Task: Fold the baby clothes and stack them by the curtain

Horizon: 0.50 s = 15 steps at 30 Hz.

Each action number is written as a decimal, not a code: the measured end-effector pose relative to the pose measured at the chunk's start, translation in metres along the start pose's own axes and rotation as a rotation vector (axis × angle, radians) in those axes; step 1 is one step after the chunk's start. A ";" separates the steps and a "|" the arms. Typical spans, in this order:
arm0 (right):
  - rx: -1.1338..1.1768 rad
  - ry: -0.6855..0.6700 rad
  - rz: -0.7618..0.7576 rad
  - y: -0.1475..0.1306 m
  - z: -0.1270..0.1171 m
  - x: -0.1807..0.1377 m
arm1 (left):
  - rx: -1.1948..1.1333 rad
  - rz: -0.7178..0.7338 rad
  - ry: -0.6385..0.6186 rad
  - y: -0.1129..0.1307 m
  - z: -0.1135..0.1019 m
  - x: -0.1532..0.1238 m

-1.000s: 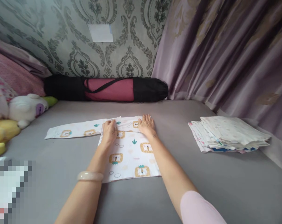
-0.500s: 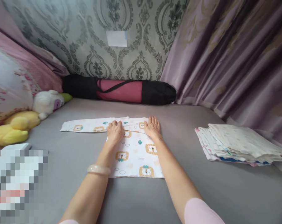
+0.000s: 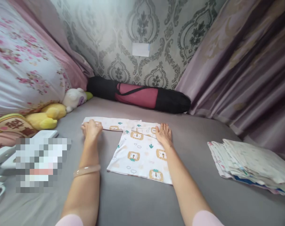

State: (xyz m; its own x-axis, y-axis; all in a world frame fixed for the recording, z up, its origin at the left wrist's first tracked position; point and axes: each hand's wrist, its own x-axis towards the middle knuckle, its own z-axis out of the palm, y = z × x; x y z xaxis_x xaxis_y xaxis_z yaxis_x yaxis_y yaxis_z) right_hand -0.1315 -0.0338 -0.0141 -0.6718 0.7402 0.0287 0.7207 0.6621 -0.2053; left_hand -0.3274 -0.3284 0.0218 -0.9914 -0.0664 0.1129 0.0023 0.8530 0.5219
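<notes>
A white long-sleeved child's shirt with lion faces and green leaves lies on the grey sheet. One sleeve reaches out to the left, and the right side is folded in across the top. At the cuff end of that sleeve, my left hand has its fingers curled down and closed on the fabric, hiding the cuff. My right hand rests flat with straight fingers on the folded upper right edge of the shirt. A pale bangle circles my left forearm.
A stack of folded clothes sits to the right. Along the wall lies a long black and red bag. Plush toys, a floral pillow and a white power strip are at the left.
My left hand has moved left from the shirt's chest to the sleeve end and closed on it. My right hand stays flat on the shirt. The view has turned left.
</notes>
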 end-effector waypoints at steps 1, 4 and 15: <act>-0.004 -0.001 0.004 -0.001 0.000 0.000 | -0.013 -0.063 0.050 -0.007 0.000 0.001; -0.027 -0.023 0.013 -0.002 -0.001 0.001 | -0.047 -0.223 0.115 -0.018 0.003 0.001; -0.063 -0.101 -0.047 -0.048 -0.024 -0.008 | -0.112 -0.342 0.143 -0.009 0.007 0.006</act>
State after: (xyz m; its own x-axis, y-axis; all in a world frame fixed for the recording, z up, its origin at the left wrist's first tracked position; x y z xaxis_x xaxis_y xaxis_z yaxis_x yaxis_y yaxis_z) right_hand -0.1564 -0.0690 0.0190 -0.7169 0.6943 -0.0625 0.6949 0.7045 -0.1441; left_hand -0.3347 -0.3326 0.0115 -0.9090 -0.4158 0.0293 -0.3033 0.7080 0.6378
